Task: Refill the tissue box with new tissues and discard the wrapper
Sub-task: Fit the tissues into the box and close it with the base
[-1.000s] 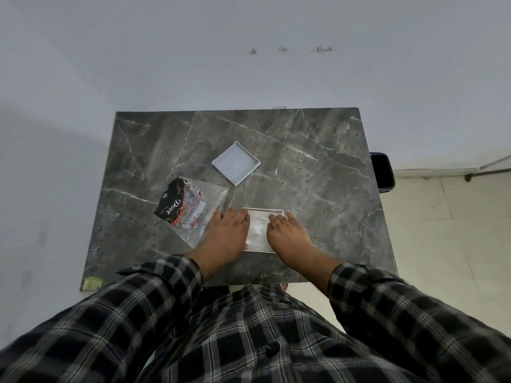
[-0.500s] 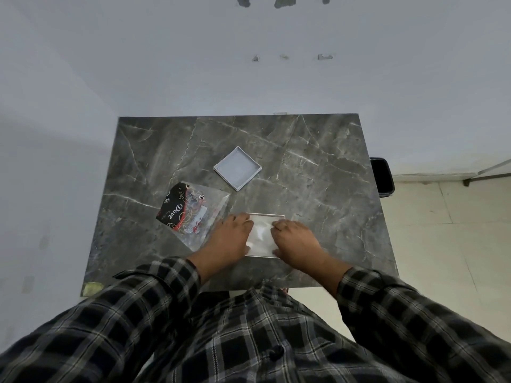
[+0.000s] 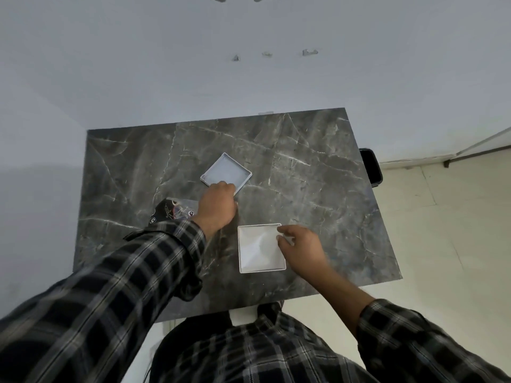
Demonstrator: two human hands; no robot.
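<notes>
The white square tissue box (image 3: 261, 248) lies open near the table's front edge, with white tissues filling it. My right hand (image 3: 301, 250) holds its right rim near the far corner, thumb and fingers pinched on the edge. The box's white lid (image 3: 225, 174) lies inside-up at the table's middle. My left hand (image 3: 218, 207) reaches over to it, fingers curled on its near corner. The clear wrapper with black and red print (image 3: 171, 211) lies left of the box, partly hidden by my left wrist and sleeve.
The dark marble table (image 3: 318, 189) stands against a white wall, with another wall along its left side. A black bin (image 3: 372, 167) sits on the tiled floor beside the table's right edge.
My left hand left the tissue box and reached forward to the lid. My right hand slid from the tissues to the box's right rim. The camera has tilted and moved closer.
</notes>
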